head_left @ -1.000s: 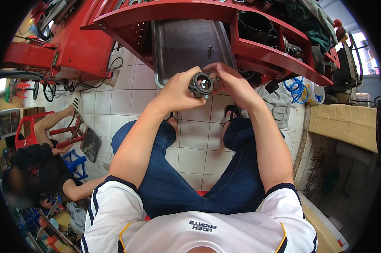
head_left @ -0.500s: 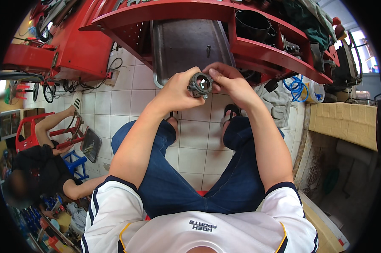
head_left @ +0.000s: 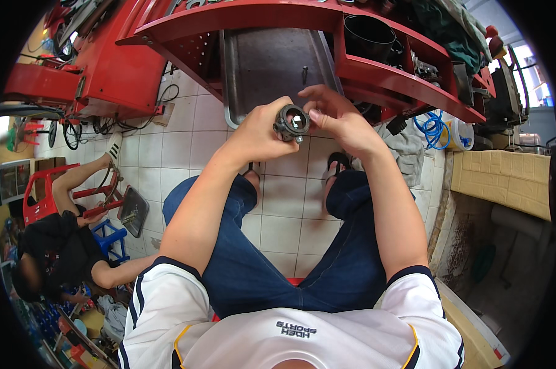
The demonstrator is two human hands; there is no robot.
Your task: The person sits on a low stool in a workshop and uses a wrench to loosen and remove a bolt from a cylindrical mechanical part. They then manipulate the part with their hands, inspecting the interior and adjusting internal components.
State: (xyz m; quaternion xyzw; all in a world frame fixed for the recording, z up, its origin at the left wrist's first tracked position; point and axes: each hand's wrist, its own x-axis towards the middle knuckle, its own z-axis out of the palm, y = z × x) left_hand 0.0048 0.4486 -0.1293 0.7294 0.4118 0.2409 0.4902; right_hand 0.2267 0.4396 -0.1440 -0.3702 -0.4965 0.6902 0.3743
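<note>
Clasping a dark metal part [head_left: 283, 127], the left hand [head_left: 262, 130] is clamped on its left side, fingers wrapped around it. The part is held up over the tiled floor [head_left: 280, 237], between the seated wearer's forearms, its round opening facing the camera. The right hand [head_left: 347, 128] is just beside the part's right edge, thumb and forefinger apart; whether it touches the part, I cannot tell. Beyond the hands lies a grey metal tray [head_left: 262, 52] with one bolt [head_left: 305, 75] on it. A red desk [head_left: 247, 19] frames the tray; a black pot [head_left: 369, 40] stands in a compartment to the right. Farther right are a coiled blue hose [head_left: 435, 130], a white bucket [head_left: 464, 135], a grey cloth [head_left: 404, 157] and a box [head_left: 502, 183]. At far left, another person [head_left: 65, 243] in black sits near a blue stool [head_left: 110, 238].
</note>
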